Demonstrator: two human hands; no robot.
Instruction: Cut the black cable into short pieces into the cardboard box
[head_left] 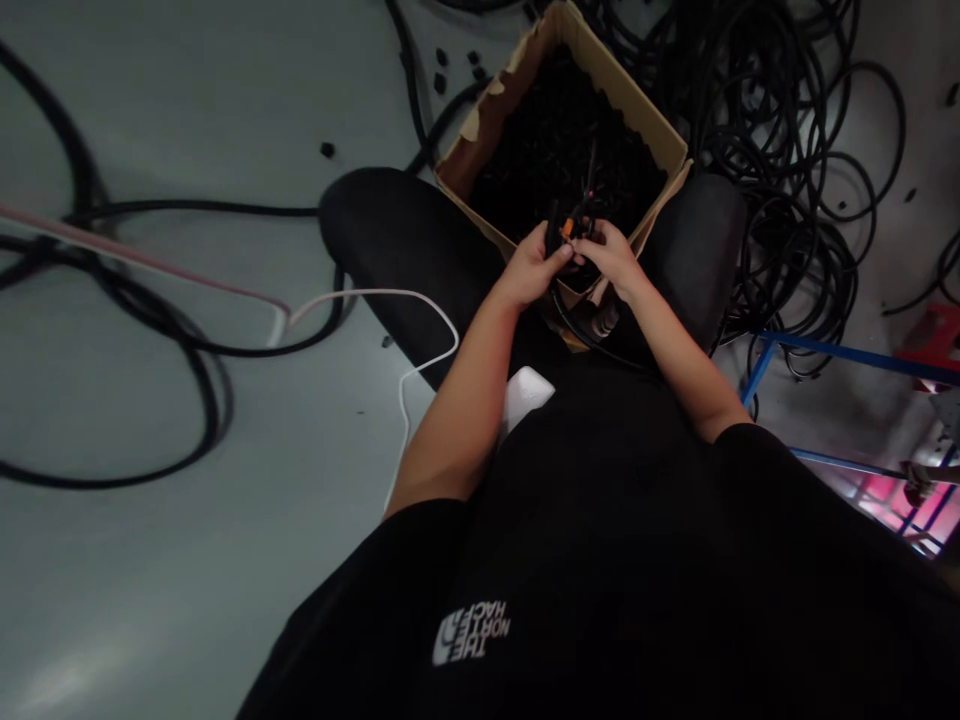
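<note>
My left hand point(529, 266) and my right hand point(611, 257) meet over the near corner of an open cardboard box point(652, 140). The left fingers are closed around a thick black cable point(553, 225), its end pointing up. A small orange piece point(568, 228) shows between the two hands; whether it belongs to a tool or to the cable is too small to tell. My right fingers pinch at the same spot, and what they grip is partly hidden. Many short black pieces point(555, 130) fill the box.
Tangled black cable point(780, 150) lies at the right, with looser black loops point(202, 400) on the left floor. A white cord point(405, 400) runs past my left arm, near a white object point(527, 390) at my lap. A blue frame point(840, 352) stands at the right.
</note>
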